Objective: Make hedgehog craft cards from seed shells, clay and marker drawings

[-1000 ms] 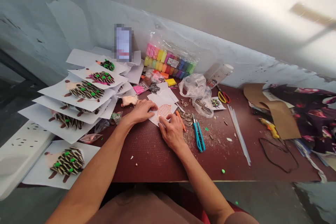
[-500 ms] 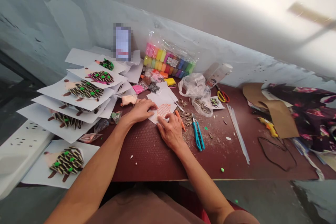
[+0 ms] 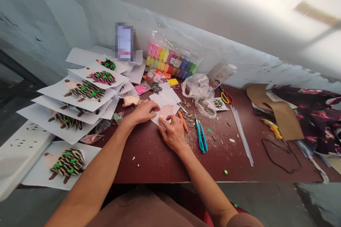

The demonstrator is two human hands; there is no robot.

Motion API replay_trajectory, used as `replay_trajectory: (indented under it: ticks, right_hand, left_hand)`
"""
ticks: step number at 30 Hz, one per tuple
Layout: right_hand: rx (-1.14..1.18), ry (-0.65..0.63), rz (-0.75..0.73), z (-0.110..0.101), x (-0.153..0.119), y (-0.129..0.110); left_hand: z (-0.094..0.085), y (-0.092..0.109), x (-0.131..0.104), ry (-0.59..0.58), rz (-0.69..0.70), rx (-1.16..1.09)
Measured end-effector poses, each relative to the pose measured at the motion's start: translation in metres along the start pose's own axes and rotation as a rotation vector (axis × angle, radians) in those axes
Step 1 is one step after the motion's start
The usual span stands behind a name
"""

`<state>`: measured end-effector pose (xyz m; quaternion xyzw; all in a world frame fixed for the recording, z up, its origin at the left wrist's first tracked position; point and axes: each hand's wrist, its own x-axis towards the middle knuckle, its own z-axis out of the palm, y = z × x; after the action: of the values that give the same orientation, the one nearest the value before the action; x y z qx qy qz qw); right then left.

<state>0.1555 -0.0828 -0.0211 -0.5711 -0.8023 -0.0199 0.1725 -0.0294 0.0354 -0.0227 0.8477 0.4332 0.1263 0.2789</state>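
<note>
A small white paper (image 3: 155, 120) bearing a flat, rounded orange clay piece (image 3: 166, 110) with a dented pattern lies on the dark red table. My left hand (image 3: 144, 111) rests on the paper's left side, fingers stretched and holding nothing. Along the lower edge of the clay, my right hand (image 3: 173, 134) has its fingers bent and apart; the index fingertip touches the edge of the piece or the paper beside it, I cannot tell which. Just right of that hand are an orange stick-like tool (image 3: 183, 122), loose striped seeds (image 3: 190, 120) and a blue-handled cutter (image 3: 201, 136).
Papers with seed-covered hedgehogs (image 3: 86, 90) are stacked at left beside a white power strip (image 3: 23, 145). Behind are a pack of coloured clay (image 3: 173, 60), a plastic bag (image 3: 197, 87) and a bottle (image 3: 225, 74). Scissors (image 3: 227, 97) and glue sticks (image 3: 242, 136) lie right.
My right index fingertip has shifted slightly along the lower left edge of the orange clay. My left hand stays in place on the paper.
</note>
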Motion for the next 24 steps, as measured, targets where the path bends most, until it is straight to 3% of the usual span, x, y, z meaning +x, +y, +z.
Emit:
replay_trajectory:
  ticks: [14,19,24]
  right_hand:
    - [-0.047,0.034,-0.026,0.0012,-0.0041,0.0000]
    - [0.009,0.074,0.045,0.0022,-0.0025,0.0025]
    - [0.011,0.001,0.059,0.0008,0.0009,0.0002]
  left_hand:
    - [-0.0022,0.0021,-0.0005,-0.015,-0.012,-0.005]
    - [-0.0020,0.0021,-0.0004,-0.003,-0.004,-0.001]
    - [-0.0009,0.0011,-0.0003,-0.006,-0.003,-0.013]
